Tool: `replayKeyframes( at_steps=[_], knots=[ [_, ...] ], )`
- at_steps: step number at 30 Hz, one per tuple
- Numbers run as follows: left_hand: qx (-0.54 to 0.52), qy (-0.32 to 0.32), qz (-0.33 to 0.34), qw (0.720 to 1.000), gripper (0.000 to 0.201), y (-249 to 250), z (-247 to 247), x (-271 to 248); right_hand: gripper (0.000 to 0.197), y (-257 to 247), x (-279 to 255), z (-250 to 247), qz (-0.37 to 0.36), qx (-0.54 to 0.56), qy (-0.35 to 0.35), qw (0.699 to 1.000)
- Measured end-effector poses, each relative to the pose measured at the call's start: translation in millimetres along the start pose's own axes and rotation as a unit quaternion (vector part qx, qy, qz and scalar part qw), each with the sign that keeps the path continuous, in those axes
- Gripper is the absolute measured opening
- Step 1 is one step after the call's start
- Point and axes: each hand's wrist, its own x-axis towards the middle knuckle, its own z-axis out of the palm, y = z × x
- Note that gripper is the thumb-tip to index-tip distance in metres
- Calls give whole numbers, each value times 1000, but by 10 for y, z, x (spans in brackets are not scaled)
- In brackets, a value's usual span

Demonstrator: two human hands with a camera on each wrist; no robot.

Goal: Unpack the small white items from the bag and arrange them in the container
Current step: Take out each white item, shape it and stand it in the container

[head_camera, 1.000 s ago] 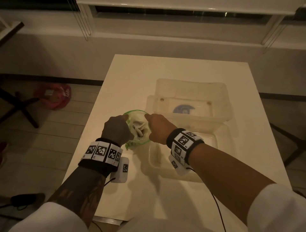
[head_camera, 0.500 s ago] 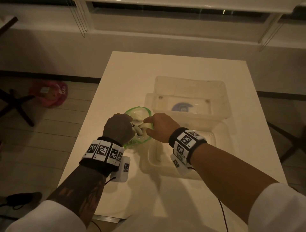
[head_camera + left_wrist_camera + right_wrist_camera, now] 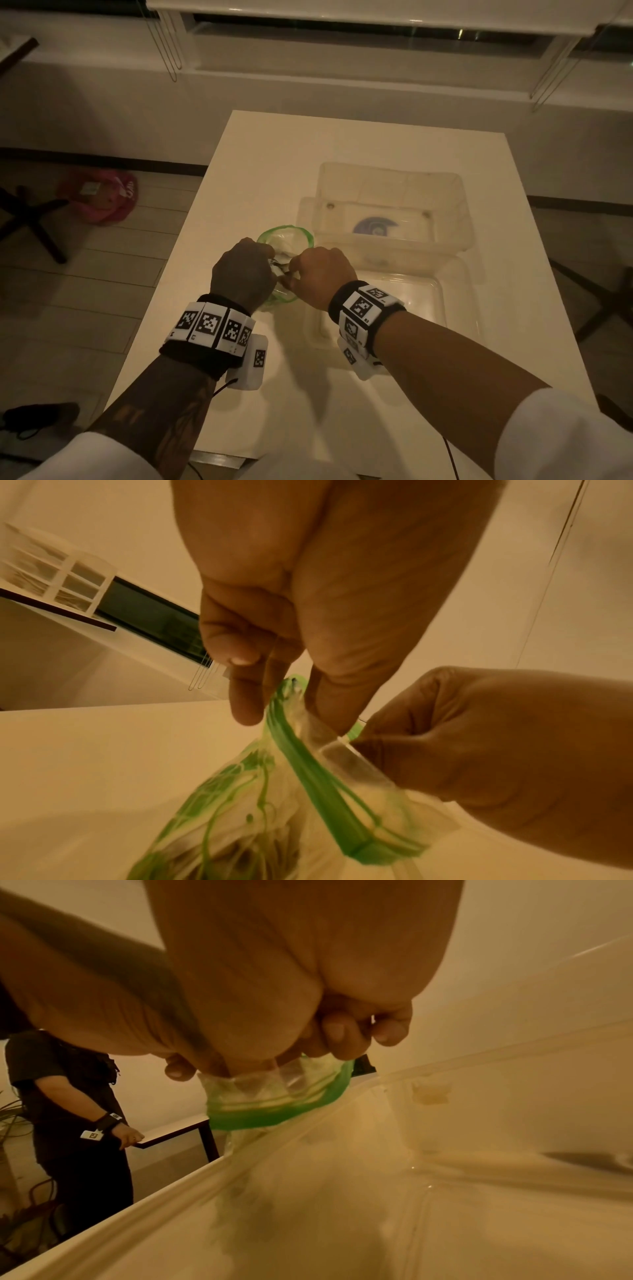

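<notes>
A clear plastic bag [image 3: 291, 240] with a green zip rim stands on the white table [image 3: 260, 164], just left of the containers. My left hand [image 3: 245, 272] pinches the near-left part of the rim between thumb and fingers, as the left wrist view shows on the bag [image 3: 308, 785]. My right hand [image 3: 320, 274] grips the right side of the same rim, its fingers curled over the green edge of the bag [image 3: 281, 1110]. The small white items are dimly visible through the bag's wall only. A clear deep container [image 3: 459, 226] stands beyond the hands.
A shallow clear tray or lid [image 3: 445, 301] lies under my right wrist, touching the deep container. A pink bag [image 3: 99, 198] and a black chair base [image 3: 30, 222] sit on the floor to the left. Another person [image 3: 75, 1102] stands beside a dark table.
Both hands have drawn closer together over the bag's mouth, and the green rim now shows mostly on the far side. The bag stays at the same spot on the table.
</notes>
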Motion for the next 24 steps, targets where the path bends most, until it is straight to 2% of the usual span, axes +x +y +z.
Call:
replayKeyframes(
  at_steps=[3,8,11,15,18,20,24],
  knots=[
    [-23,-2,0,1000,35,-9,20,14,47,-21,-1,11,1,-11,-3,1000],
    [-35,4,-3,999,27,-27,38,22,33,-85,-22,-22,-15,-56,4,998],
    [-50,8,-3,999,30,-23,29,18,24,-119,-20,-23,-22,-63,1,998],
    [-62,8,-8,998,38,-45,17,8,27,-102,-22,-34,-8,-7,-3,1000],
    [-57,12,-4,998,40,-44,7,-4,30,-56,-26,-53,21,105,16,994],
    [-58,23,3,998,40,-33,2,-7,27,-13,-29,-61,31,170,39,984],
    [-46,44,26,998,42,8,-7,5,18,96,-54,-90,24,223,83,971]
  ],
)
